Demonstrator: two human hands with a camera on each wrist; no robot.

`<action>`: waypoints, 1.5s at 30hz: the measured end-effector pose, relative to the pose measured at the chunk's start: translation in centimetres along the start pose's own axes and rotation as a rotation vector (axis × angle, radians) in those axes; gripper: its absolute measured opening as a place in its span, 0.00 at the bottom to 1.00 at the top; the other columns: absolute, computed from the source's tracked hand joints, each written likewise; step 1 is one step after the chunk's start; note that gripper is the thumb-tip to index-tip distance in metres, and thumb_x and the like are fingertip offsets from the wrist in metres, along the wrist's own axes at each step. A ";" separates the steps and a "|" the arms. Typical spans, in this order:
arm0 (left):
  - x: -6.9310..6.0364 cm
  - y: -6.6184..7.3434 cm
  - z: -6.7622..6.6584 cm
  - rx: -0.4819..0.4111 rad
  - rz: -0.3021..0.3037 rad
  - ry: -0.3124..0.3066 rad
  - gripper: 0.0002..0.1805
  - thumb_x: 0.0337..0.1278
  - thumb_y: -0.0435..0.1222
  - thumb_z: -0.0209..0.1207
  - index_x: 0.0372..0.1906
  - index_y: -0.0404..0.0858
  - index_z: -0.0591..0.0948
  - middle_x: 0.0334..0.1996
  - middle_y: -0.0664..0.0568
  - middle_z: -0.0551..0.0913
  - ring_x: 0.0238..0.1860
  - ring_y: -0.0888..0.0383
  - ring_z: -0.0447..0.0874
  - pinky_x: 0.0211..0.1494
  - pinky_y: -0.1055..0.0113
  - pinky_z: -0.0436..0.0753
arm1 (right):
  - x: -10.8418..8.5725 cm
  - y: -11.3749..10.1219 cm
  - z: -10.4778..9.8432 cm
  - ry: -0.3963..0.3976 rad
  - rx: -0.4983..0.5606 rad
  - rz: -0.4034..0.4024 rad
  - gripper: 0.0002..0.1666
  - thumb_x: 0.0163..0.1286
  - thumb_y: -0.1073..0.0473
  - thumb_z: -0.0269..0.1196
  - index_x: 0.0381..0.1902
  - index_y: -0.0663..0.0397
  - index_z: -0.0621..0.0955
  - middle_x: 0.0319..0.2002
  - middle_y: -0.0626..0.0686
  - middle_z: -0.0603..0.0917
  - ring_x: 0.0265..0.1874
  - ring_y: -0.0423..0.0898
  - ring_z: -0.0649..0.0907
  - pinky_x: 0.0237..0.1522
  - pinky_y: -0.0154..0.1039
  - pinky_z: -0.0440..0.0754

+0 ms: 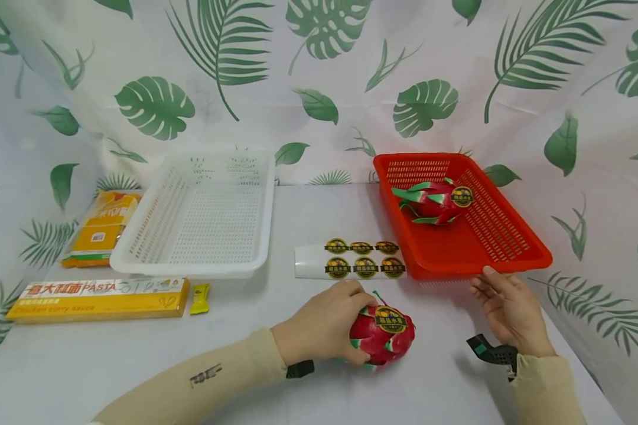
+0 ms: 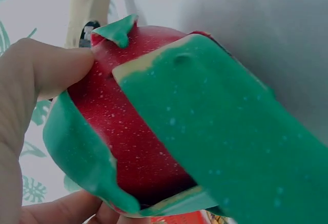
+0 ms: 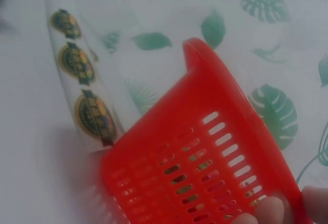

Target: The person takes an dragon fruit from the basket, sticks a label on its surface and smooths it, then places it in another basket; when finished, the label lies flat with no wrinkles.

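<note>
My left hand [image 1: 324, 321] grips a red dragon fruit [image 1: 385, 339] with green scales, on the table in front of the sticker sheet. A round black-and-gold sticker [image 1: 390, 319] is on its upper side. The left wrist view shows the thumb on the red skin of the dragon fruit [image 2: 138, 131], with fingers underneath. At the near right corner of the red basket [image 1: 468, 260], my right hand [image 1: 513, 310] pinches the rim between thumb and fingers. Inside that basket lies another dragon fruit [image 1: 436, 202], also bearing a sticker. The right wrist view shows fingertips [image 3: 269, 211] against the slotted wall.
A sheet of round stickers [image 1: 311, 262] lies left of the red basket. Further left stands a white basket [image 1: 191, 268]. Beside it are an orange bag [image 1: 100, 230], a pasta box [image 1: 101, 301] and a small yellow packet [image 1: 199, 298]. A leaf-patterned cloth [image 1: 319, 71] hangs behind.
</note>
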State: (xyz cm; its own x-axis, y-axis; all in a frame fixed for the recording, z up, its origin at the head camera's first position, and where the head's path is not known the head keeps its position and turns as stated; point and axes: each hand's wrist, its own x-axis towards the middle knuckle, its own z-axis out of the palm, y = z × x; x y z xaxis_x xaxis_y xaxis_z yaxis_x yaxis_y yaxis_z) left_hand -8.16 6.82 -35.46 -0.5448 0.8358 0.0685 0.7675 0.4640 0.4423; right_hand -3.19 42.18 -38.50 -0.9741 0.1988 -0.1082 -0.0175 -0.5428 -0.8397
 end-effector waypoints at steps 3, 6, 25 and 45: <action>0.5 -0.1 -0.1 -0.021 0.006 0.028 0.38 0.44 0.52 0.79 0.61 0.43 0.81 0.52 0.56 0.80 0.54 0.64 0.76 0.49 0.80 0.83 | -0.1 0.1 0.0 0.022 0.005 -0.022 0.13 0.80 0.67 0.54 0.33 0.59 0.79 0.37 0.52 0.90 0.36 0.46 0.89 0.45 0.34 0.88; 1.0 -0.1 -0.6 -0.054 0.002 0.056 0.39 0.44 0.52 0.79 0.63 0.44 0.80 0.54 0.55 0.80 0.55 0.62 0.76 0.49 0.79 0.84 | -0.1 0.2 0.1 0.028 0.001 -0.039 0.12 0.80 0.67 0.55 0.33 0.58 0.79 0.36 0.53 0.90 0.36 0.46 0.89 0.45 0.34 0.89; 8.4 1.3 -5.7 -0.138 -0.005 0.209 0.40 0.49 0.53 0.78 0.67 0.44 0.78 0.58 0.54 0.78 0.59 0.63 0.73 0.52 0.77 0.84 | -0.3 0.4 0.1 0.042 -0.013 -0.065 0.07 0.80 0.64 0.55 0.40 0.55 0.79 0.34 0.52 0.91 0.29 0.45 0.87 0.39 0.34 0.89; 18.4 4.7 -6.0 0.112 -0.074 0.067 0.44 0.55 0.58 0.72 0.74 0.49 0.72 0.65 0.58 0.75 0.64 0.65 0.69 0.59 0.79 0.80 | -0.1 0.6 0.3 0.069 -0.052 -0.072 0.06 0.81 0.63 0.56 0.44 0.53 0.80 0.32 0.49 0.90 0.28 0.43 0.84 0.38 0.32 0.87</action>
State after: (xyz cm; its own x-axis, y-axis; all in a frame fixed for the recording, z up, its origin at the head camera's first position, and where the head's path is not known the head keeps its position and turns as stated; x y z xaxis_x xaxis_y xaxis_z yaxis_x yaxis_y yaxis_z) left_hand -16.57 22.60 -26.79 -0.6195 0.7786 0.1004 0.7554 0.5564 0.3462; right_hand -3.18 41.60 -38.81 -0.9529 0.2923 -0.0810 -0.0739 -0.4827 -0.8727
